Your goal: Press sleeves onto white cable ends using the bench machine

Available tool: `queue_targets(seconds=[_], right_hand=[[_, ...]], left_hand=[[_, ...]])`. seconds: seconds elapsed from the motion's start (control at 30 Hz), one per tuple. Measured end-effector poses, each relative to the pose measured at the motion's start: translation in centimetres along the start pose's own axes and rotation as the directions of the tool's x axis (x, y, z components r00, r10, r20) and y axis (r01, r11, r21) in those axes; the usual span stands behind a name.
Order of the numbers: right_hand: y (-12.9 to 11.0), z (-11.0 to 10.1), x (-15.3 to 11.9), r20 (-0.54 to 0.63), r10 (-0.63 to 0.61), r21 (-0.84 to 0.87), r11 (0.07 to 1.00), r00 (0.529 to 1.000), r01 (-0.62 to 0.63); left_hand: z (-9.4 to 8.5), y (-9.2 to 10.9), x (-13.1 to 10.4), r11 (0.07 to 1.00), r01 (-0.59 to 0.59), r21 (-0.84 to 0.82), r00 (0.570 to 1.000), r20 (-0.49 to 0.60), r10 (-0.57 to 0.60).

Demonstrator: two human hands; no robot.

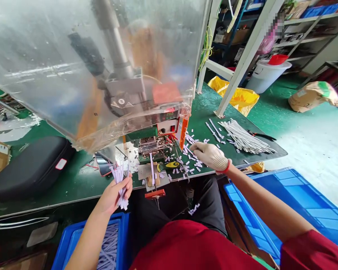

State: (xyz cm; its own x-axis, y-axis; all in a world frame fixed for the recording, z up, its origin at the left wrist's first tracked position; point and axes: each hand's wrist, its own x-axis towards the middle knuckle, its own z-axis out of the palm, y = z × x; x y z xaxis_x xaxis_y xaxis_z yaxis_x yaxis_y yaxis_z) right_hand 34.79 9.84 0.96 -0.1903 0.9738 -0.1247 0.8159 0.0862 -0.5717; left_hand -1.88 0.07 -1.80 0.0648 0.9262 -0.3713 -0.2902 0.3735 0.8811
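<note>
Gripping pale strips (119, 176) near the table edge (73, 200), left fingers (126, 183); right fingers (198, 149), hold unclear.

The left hand (112, 194) is bare, and its fingers are bent inward in a closed grip. The left forearm (88, 234) rises from the lower edge of the view, leaning a little to the right. The right hand (210, 155) wears a pale glove (a thin red band (228, 165) circles the wrist) and its fingers point leftward; how tightly they close, I cannot tell. The right forearm (261, 193) stretches diagonally inward from a dark red sleeve (312, 251).
</note>
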Motion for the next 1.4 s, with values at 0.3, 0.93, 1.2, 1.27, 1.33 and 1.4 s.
queue_targets(seconds=[0.3,0.93,1.2,1.27,1.33,1.4], right_hand=[[-0.4,4.0,5.5,0.052,-0.044,-0.438,0.897,0.998,0.062],[3.1,2.1,-4.1,0.07,0.009,0.802,0.594,0.998,-0.061],[-6.5,5.0,-5.6,0.368,-0.267,0.789,0.597,0.891,-0.147],[-8.0,6.4,-4.1,0.361,-0.277,0.766,0.632,0.89,-0.114],[-8.9,8.0,-2.3,0.328,-0.239,0.748,0.657,0.914,-0.097],[-9.4,9.4,-1.0,0.304,-0.203,0.74,0.665,0.931,-0.097]], left_hand=[[6.7,-2.8,3.9,0.88,-0.062,0.471,0.957,-0.222,0.186],[2.5,-1.7,-0.7,0.973,-0.032,0.228,0.948,-0.302,0.102],[2.9,-2.2,-1.7,0.989,-0.048,0.142,0.956,-0.28,0.086],[2.6,-2.3,-2.0,0.991,-0.057,0.118,0.957,-0.277,0.088],[2.2,-2.6,-2.3,0.993,-0.065,0.095,0.957,-0.276,0.09],[1.5,-3.0,-2.5,0.994,-0.072,0.076,0.957,-0.276,0.09]])
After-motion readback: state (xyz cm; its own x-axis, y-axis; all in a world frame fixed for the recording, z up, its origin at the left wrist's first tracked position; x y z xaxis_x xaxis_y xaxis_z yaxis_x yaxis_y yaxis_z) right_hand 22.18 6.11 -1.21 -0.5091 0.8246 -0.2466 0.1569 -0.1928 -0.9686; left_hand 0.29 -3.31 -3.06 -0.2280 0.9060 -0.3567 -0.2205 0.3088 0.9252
